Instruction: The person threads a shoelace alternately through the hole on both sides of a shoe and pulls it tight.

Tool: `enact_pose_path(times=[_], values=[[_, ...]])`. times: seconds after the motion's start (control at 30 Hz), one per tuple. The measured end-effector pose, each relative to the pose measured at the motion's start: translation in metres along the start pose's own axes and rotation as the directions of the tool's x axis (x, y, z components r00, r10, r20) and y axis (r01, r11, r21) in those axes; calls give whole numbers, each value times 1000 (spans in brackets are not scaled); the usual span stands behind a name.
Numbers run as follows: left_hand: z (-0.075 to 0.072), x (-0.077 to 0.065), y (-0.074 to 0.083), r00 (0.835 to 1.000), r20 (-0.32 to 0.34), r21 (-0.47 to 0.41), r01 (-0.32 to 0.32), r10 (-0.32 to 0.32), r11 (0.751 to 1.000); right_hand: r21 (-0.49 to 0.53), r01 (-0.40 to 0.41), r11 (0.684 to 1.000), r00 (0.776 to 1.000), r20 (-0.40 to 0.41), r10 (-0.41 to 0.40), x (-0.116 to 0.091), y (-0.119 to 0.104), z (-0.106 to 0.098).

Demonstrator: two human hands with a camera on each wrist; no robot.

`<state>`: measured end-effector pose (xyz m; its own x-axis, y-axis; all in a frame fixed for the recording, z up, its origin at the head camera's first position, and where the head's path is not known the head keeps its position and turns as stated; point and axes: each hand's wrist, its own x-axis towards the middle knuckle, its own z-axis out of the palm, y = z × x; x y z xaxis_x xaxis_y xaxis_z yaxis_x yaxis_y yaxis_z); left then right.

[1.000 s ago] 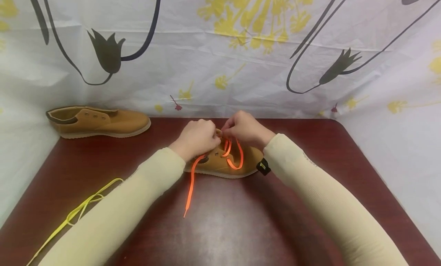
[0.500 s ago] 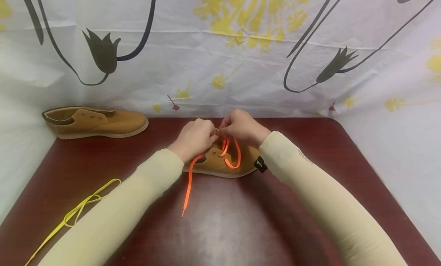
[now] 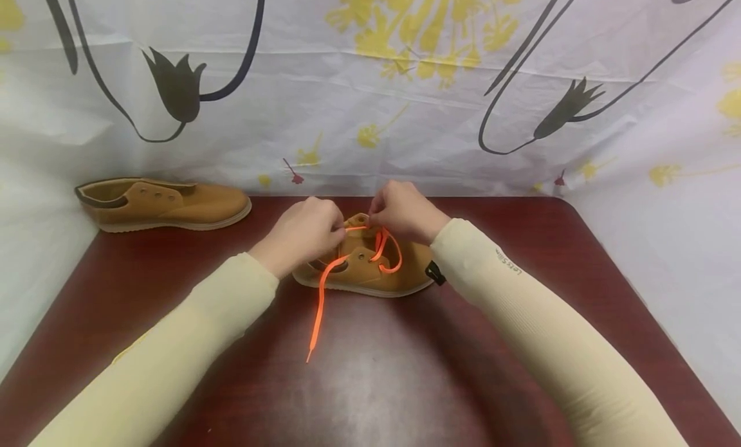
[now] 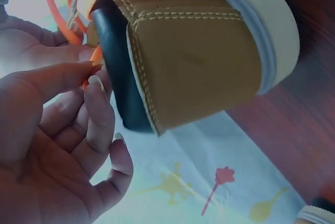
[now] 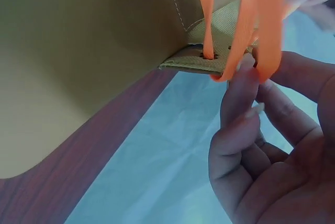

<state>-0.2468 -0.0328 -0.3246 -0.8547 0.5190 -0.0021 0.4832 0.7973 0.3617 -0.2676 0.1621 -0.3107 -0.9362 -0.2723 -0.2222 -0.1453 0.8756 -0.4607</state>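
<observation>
A tan lace-up shoe (image 3: 353, 273) stands on the table, toe to the right, with an orange shoelace (image 3: 320, 312) partly threaded through its eyelets. One end of the lace hangs over the near side onto the table. My left hand (image 3: 307, 231), above the heel opening, pinches the lace between thumb and finger; a stretch of it runs taut to the far eyelet flap (image 3: 360, 219). At that flap, my right hand (image 3: 408, 209) pinches the lace beside the eyelets. In the right wrist view, orange strands (image 5: 208, 20) pass through the flap, and the fingertips partly hide the gripped spot.
A second tan shoe (image 3: 173, 206), unlaced, stands at the table's back left. A bit of yellow lace (image 3: 132, 348) shows beside the left sleeve, which hides the rest. The dark red table (image 3: 370, 383) meets a patterned white curtain (image 3: 324, 100) behind.
My left hand has moved left, away from the eyelet flap, drawing a length of orange lace across the opening. The loop by my right hand has become smaller. The left sleeve now covers most of the yellow lace.
</observation>
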Motion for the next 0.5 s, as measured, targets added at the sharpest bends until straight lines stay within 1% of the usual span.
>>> enact_pose_path(times=[0.17,0.33,0.5], values=[[-7,-15,-5,1000,-1,16,20,-20,1000,12,-6,1000,1000,-1,6,0,3,-1],[-14,-34,-13,1000,-13,17,20,-19,1000,10,8,1000,1000,7,-8,1,5,-2],[-19,-50,-17,999,-39,21,16,-15,1000,32,-3,999,1000,20,3,2,6,-2]])
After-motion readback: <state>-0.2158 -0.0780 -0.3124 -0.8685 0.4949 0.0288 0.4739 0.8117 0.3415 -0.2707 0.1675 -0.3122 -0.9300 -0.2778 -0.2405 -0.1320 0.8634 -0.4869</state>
